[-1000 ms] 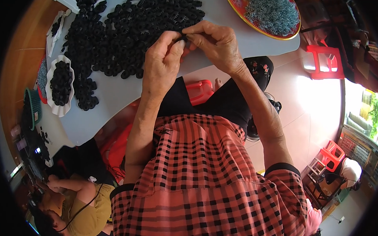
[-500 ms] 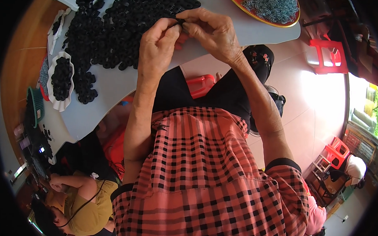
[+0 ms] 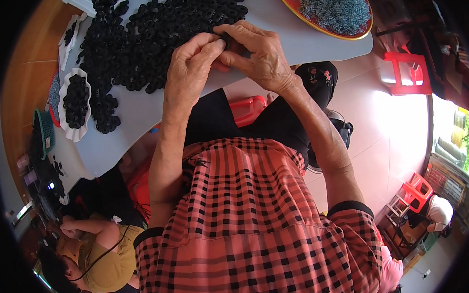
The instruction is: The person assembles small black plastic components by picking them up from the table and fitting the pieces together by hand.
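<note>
Both my hands meet over the near edge of the grey table (image 3: 127, 112). My left hand (image 3: 191, 67) pinches a small black piece (image 3: 226, 39) between thumb and forefinger. My right hand (image 3: 258, 54) closes its fingers on the same piece from the other side, and they hide most of it. Just beyond and left of my hands lies a wide heap of small black ring-shaped pieces (image 3: 155, 35), with a spring-like coil showing on some of them.
At the far right stands a red, gold-rimmed plate (image 3: 291, 1) of small metal springs (image 3: 337, 13). A white scalloped dish (image 3: 65, 102) of black pieces is at left, near a green basket (image 3: 43, 132). Another person (image 3: 107, 245) sits lower left. Red stools (image 3: 407, 72) stand around.
My hands have come slightly nearer my body, still joined around the small black piece. The heap looks unchanged.
</note>
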Motion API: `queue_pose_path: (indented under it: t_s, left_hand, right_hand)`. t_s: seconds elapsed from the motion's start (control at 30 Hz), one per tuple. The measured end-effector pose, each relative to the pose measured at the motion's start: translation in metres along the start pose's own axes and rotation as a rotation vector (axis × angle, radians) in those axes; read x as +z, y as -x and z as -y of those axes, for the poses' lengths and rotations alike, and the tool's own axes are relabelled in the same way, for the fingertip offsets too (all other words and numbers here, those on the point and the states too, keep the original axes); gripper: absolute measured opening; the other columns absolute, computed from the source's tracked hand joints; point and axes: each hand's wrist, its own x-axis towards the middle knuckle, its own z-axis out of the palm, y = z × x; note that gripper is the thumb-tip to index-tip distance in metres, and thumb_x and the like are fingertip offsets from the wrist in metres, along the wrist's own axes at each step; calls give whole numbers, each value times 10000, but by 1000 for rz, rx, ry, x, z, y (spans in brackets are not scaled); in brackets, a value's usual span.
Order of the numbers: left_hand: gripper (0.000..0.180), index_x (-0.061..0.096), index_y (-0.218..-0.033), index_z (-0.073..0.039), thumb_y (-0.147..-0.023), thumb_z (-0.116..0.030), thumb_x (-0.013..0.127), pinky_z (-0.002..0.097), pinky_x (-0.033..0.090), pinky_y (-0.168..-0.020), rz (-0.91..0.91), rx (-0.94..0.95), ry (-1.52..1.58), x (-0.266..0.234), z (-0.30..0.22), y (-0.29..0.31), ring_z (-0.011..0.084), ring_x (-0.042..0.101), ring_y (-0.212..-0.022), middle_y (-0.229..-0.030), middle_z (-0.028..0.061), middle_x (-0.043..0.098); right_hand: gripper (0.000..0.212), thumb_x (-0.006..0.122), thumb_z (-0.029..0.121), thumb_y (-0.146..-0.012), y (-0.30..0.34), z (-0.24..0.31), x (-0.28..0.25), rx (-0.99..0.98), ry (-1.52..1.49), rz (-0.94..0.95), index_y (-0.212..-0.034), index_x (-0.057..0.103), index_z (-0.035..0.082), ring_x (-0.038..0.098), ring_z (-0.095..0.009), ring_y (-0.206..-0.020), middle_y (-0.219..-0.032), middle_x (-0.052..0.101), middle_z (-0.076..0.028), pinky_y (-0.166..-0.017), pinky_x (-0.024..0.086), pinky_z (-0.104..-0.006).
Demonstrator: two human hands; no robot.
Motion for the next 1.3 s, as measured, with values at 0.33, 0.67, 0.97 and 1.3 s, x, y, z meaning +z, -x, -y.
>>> queue_pose_path:
  t_s: [0.33, 0.67, 0.97, 1.3]
  left_hand:
    - [253, 657, -933, -9, -942, -234, 541, 201, 408, -571, 70, 4, -89, -8, 4, 1, 54, 542, -613, -702, -1, 612]
    - [324, 597, -991, 63, -967, -243, 491, 254, 514, -658, 31, -134, 346, 4, 0, 13, 144, 617, -652, -762, 88, 646]
    - [206, 546, -949, -13, -988, -193, 453, 324, 498, -581, 43, 209, -543, -3, -5, 20, 216, 651, -637, -689, 130, 634]
    - [191, 489, -877, 6, -980, -151, 450, 366, 487, -563, 92, 233, -717, 3, -11, 16, 291, 625, -604, -651, 146, 598]
  right_hand:
    - [399, 751, 133, -754, 2, -3, 1, -114, 60, 21, -1104, 615, -3, 633, -234, -750, -888, 624, -110, -666, 525, -312]
    - [375, 727, 156, -796, -4, 3, -6, -80, -27, 80, -1134, 626, 27, 633, -187, -742, -874, 633, -89, -687, 533, -297]
    - [203, 634, 137, -890, -1, 3, -14, 143, -238, 120, -1039, 671, 4, 636, -109, -753, -823, 674, -77, -688, 524, -235]
    - [127, 659, 58, -851, 2, -4, -11, 25, -245, 30, -965, 694, 15, 657, -134, -754, -837, 678, -78, -673, 535, -258]
